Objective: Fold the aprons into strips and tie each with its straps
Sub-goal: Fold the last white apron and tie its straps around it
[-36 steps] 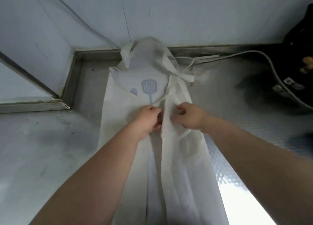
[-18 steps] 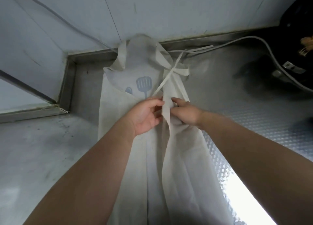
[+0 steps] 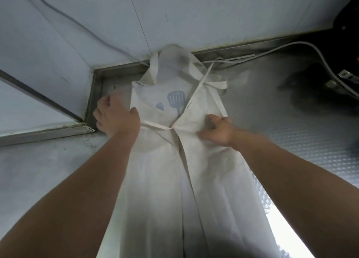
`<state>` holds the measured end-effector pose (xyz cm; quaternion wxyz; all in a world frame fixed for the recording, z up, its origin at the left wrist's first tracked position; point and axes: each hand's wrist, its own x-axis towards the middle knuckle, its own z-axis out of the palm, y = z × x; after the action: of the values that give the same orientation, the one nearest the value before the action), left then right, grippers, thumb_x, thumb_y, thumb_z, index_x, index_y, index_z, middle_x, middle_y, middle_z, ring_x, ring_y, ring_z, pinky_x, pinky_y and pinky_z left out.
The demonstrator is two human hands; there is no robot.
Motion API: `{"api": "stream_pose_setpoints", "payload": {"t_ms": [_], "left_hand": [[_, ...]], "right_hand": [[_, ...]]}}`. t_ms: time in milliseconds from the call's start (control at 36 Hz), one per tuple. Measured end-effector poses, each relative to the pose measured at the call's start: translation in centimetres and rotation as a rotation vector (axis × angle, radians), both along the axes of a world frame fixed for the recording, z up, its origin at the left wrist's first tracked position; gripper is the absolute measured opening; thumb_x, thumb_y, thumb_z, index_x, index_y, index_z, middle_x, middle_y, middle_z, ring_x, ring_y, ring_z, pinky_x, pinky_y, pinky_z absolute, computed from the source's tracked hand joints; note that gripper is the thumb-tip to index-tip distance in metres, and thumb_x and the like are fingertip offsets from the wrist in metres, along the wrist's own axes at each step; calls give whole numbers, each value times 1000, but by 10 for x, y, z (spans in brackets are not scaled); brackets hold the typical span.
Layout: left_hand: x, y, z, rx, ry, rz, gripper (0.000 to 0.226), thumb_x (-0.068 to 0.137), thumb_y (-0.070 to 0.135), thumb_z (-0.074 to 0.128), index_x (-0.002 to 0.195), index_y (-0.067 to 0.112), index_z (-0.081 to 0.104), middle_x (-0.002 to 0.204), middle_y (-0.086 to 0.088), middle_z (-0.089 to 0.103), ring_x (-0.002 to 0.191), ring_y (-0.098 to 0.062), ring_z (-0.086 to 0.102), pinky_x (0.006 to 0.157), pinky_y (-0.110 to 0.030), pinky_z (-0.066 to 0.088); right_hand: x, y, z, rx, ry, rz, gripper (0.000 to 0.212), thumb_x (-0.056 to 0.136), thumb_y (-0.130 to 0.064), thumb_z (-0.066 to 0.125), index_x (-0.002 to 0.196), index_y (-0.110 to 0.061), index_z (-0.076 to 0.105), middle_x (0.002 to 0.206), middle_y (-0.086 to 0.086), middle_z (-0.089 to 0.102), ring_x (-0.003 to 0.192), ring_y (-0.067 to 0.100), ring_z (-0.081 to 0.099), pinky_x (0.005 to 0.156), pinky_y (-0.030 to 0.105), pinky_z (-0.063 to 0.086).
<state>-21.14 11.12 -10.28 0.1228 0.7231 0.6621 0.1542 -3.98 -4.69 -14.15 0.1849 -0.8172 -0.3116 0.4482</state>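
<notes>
Somewhat blurred hands (image 3: 217,130) on apron (image 3: 155,180), grips unclear

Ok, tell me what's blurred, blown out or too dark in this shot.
Head view: the right hand is smeared by motion, the left hand only slightly. Head view: glare blows the counter out white at the lower right. Head view: the apron falls into shadow toward the bottom edge.

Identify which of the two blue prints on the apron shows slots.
The larger print, the spatula; the smaller oval print to its left is plain.
</notes>
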Motion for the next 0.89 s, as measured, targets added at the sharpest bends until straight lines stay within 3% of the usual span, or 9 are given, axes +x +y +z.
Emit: {"api": "stream_pose_setpoints", "payload": {"t_ms": [111, 167, 222, 306, 389, 472, 556, 722, 889], "left_hand": [[-5, -21, -20, 83, 3, -316, 39, 83, 22, 61, 122, 16, 60, 129, -11, 52, 118, -34, 46, 100, -38, 33], [-2, -36, -31, -30, -87, -493, 32, 81, 21, 58, 110, 14, 68, 114, -12, 59, 106, -33, 55, 96, -33, 38], [3, -53, -38, -207, -64, -587, 31, 86, 24, 59, 115, 15, 66, 115, -10, 58, 103, -29, 58, 91, -29, 40], [6, -69, -51, -310, -20, -617, 50, 84, 36, 66, 129, 18, 56, 130, -4, 47, 118, -21, 50, 97, -22, 33], [5, -71, -55, -289, -110, -610, 63, 82, 37, 69, 137, 14, 47, 145, -5, 31, 132, -18, 36, 103, -17, 24], [4, -72, -61, -289, -139, -642, 68, 81, 34, 72, 138, 13, 44, 150, -7, 21, 137, -17, 27, 105, -13, 17], [5, -74, -66, -299, -153, -659, 66, 79, 31, 74, 136, 12, 47, 149, -9, 23, 138, -17, 26, 102, -7, 13], [14, -74, -72, -315, -228, -593, 59, 79, 29, 75, 130, 13, 53, 146, -4, 28, 136, -13, 29, 99, -6, 15], [21, -63, -71, -292, -176, -578, 50, 76, 23, 77, 122, 10, 59, 143, -10, 30, 133, -17, 31, 98, -6, 15]], "right_hand": [[-8, 2, 2, -64, -187, 72, 69, 85, -42, 60, 142, -21, 28, 138, 11, 27, 125, 32, 36, 94, 38, 46], [-8, 3, 6, -68, -411, 120, 66, 86, -46, 58, 140, -20, 30, 136, 12, 33, 125, 32, 37, 97, 40, 41], [-5, 1, 7, -89, -581, 129, 72, 85, -51, 58, 142, -21, 27, 138, 12, 34, 127, 32, 34, 101, 39, 34], [1, -2, 5, -144, -532, 29, 77, 83, -49, 63, 142, -21, 23, 136, 13, 35, 126, 33, 38, 99, 41, 36], [6, -6, -1, -73, -406, -154, 56, 90, -32, 60, 137, -15, 35, 128, 15, 48, 116, 34, 50, 84, 35, 42], [15, -12, -8, -32, -433, -258, 22, 93, -24, 53, 108, -8, 55, 110, 17, 61, 91, 31, 54, 70, 29, 36], [23, -15, -14, -10, -443, -291, 22, 94, -27, 51, 93, -6, 58, 105, 19, 63, 97, 35, 56, 71, 28, 36], [38, -15, -14, -62, -314, -391, 40, 95, -33, 48, 112, 0, 63, 114, 21, 63, 106, 36, 59, 82, 33, 46], [6, -35, 1, -10, -526, -206, 30, 92, -22, 51, 120, -11, 50, 120, 16, 54, 111, 34, 53, 82, 36, 43]]}}
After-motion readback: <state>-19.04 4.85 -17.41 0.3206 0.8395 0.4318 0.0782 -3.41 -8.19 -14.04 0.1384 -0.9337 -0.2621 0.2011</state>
